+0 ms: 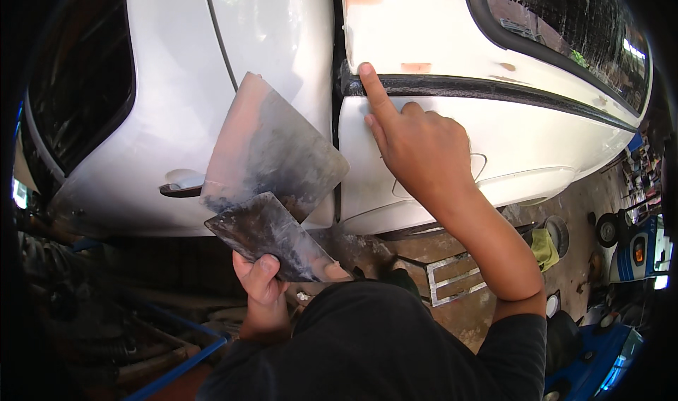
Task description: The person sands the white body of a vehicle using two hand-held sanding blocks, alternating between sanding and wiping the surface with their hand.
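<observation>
My left hand (260,277) is closed on two flat putty spreaders, low in front of the white car door (169,97). The larger plate (289,143) is grey and smeared, with a pinkish band of filler along its left side. Overlapping its lower edge is a smaller dark spreader (265,228) with a pale dab at its lower right corner. My right hand (427,146) holds nothing. Its index finger is stretched out, the tip on the white rear panel (402,33) just above the black trim strip (452,86); the other fingers are curled.
Pinkish filler patches (416,67) mark the panel above the trim. A door handle (182,183) sits left of the plates. On the floor at right are a metal frame (455,279) and a yellow-green cloth (544,250). A blue vehicle (639,249) stands farther right.
</observation>
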Available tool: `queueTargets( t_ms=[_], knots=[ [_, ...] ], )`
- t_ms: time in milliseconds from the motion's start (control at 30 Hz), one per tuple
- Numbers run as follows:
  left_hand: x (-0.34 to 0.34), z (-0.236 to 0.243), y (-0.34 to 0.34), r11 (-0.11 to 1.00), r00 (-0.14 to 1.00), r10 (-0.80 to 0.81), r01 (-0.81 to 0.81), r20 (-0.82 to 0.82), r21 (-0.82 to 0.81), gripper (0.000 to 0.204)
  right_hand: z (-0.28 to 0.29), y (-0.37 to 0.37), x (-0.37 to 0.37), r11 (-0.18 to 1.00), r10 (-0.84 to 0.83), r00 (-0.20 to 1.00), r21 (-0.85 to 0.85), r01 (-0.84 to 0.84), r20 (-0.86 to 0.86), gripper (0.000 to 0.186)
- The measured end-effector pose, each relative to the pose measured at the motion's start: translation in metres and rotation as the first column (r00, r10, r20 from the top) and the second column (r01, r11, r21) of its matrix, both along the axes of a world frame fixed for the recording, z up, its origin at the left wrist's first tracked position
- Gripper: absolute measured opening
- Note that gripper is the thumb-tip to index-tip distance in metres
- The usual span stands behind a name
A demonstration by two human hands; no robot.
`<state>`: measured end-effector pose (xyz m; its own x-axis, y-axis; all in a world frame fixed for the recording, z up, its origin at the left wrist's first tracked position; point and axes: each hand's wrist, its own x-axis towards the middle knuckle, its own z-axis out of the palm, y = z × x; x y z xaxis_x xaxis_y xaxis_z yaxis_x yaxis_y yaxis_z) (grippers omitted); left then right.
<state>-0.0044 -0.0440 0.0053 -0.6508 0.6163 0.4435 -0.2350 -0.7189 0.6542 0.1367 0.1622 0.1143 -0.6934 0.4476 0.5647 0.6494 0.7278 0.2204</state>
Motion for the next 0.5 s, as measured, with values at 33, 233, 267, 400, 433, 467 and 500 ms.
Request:
queueTargets(
  t_ms=[33, 233, 267, 400, 433, 467, 500],
  knots=[
    [-0.001, -0.001, -0.001, 1.0, 1.0, 0.002, -0.002, 0.001, -0.001, 0.05, -0.001, 0.001, 0.002, 1.0, 0.0, 1.0, -0.006, 0.0, 0.003, 0.058],
    [-0.003, -0.003, -0.003, 1.0, 1.0, 0.025, -0.025, 0.001, 0.001, 0.05, 0.001, -0.003, 0.005, 0.998, -0.007, 0.999, -0.055, 0.005, -0.046, 0.06],
    [-0.002, -0.002, -0.002, 1.0, 1.0, 0.027, -0.027, 0.008, 0.006, 0.05, 0.003, -0.003, 0.005, 0.998, -0.015, 0.997, -0.062, 0.01, -0.072, 0.061],
    [-0.003, -0.008, -0.001, 1.0, 1.0, 0.016, -0.016, 0.0, 0.0, 0.051, -0.007, -0.014, 0.014, 0.967, 0.204, 0.953, -0.108, -0.232, -0.224, 0.058],
    [-0.003, -0.008, 0.001, 1.0, 1.0, -0.006, 0.006, 0.002, -0.008, 0.052, -0.01, -0.02, 0.021, 0.948, 0.246, 0.932, -0.136, -0.289, -0.267, 0.057],
    [-0.004, -0.008, 0.003, 0.999, 1.0, -0.029, 0.029, 0.004, -0.016, 0.052, -0.014, -0.026, 0.027, 0.906, 0.276, 0.896, -0.219, -0.363, -0.347, 0.052],
    [-0.004, -0.01, 0.004, 0.998, 0.999, -0.051, 0.051, 0.005, -0.023, 0.053, -0.02, -0.031, 0.034, 0.849, 0.298, 0.853, -0.289, -0.442, -0.428, 0.048]
  ],
)
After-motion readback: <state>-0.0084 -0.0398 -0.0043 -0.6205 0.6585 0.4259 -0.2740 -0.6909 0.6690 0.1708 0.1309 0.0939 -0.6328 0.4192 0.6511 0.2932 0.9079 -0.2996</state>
